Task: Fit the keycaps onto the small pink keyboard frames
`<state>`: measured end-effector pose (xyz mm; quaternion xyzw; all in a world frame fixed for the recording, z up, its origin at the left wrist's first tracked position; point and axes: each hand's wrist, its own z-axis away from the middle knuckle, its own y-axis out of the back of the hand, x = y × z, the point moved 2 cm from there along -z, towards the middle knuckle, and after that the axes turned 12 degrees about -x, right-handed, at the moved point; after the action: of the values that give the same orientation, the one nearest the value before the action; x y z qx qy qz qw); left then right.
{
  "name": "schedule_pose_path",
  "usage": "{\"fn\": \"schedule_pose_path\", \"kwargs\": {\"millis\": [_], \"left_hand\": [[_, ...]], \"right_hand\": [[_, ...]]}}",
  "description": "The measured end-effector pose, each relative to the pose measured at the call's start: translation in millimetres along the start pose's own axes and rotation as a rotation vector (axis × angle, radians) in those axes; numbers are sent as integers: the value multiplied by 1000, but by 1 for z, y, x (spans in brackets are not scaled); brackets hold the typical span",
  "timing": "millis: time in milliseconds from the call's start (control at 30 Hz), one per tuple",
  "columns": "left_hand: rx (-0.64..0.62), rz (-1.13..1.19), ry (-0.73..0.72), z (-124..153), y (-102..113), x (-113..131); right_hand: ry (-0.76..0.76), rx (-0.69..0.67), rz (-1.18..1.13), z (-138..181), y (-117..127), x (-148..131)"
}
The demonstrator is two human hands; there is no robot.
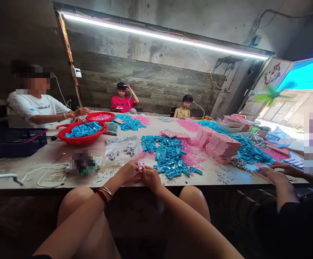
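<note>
At the near table edge, my left hand (128, 173) and my right hand (151, 178) meet, fingers closed on a small pink-and-white piece (142, 166). Its exact kind is too small to make out, and the fingertips cover part of it. Just beyond my right hand lies a heap of blue rectangular plastic parts (169, 158). Tiny pink clear bits (195, 154) are scattered around that heap. A clear plastic bag (122, 145) with small metallic-looking parts lies beyond my left hand.
Stacked pink slabs (221, 144) stand right of the blue heap. Red basins (82, 138), a dark crate (16, 144) and a white cable (50, 176) occupy the left. A co-worker's hands (276, 174) work at the right; other people sit across and left. A green fan (273, 94) stands behind.
</note>
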<state>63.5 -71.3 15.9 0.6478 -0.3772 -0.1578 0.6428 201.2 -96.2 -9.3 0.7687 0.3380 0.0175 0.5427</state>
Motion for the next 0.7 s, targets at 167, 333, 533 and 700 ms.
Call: {"fn": "schedule_pose_path", "kwargs": {"millis": [167, 333, 533, 700], "left_hand": [[-128, -45, 55, 2, 10, -6], [-113, -100, 104, 0, 10, -1], [138, -257, -20, -5, 4, -2], [288, -321, -140, -10, -8, -8]], "right_hand": [[60, -97, -78, 0, 13, 4], [69, -171, -129, -23, 27, 18], [146, -284, 24, -44, 39, 24], [78, -339, 75, -47, 41, 32]]}}
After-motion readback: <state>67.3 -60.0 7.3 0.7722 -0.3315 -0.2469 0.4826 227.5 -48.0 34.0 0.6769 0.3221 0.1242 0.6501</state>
